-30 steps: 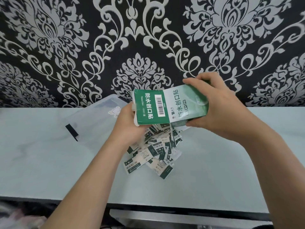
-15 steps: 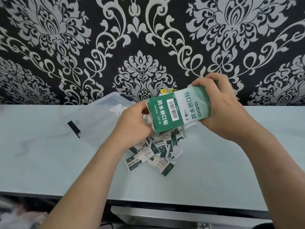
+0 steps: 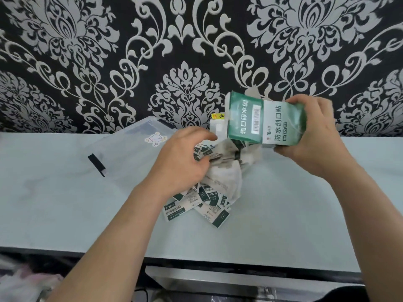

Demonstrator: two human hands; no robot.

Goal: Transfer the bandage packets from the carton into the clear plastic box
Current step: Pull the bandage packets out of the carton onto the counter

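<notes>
Holds the green-and-white carton (image 3: pixel 265 120) in the right hand (image 3: pixel 314 136), up off the pale table (image 3: pixel 283 203) at right of centre. Wraps the fingers over its far right end and tucks the thumb under the near edge, a firm grasp. Carries it roughly level, barcode face toward the camera, with a white flap standing open at the left end. Reaches the left hand (image 3: pixel 181 162) palm-down just left of that open end, apart from the carton, fingers (image 3: pixel 207 136) loosely bent and pointing right. Brushes the lower fingertips against a blurred white-and-green mass under the carton's mouth; cannot tell whether anything is pinched there. Leaves the bandage packets (image 3: pixel 196 203) heaped on the near side of that blur, partly under the left palm and wrist, the sharpest few fanned out toward the near edge of the pile. Cannot tell from this angle whether the heap sits inside the clear plastic box (image 3: pixel 130 149) or on the bare table, the clear walls being almost invisible. Shows only the box's transparent panel to the left of the left hand, bearing a small pale sticker (image 3: pixel 155 139) and a black latch (image 3: pixel 96 164). Half hides a white item with a yellow label (image 3: pixel 218 123) behind the carton's flap, against black-and-silver damask wallpaper (image 3: pixel 185 51) at the far side.
</notes>
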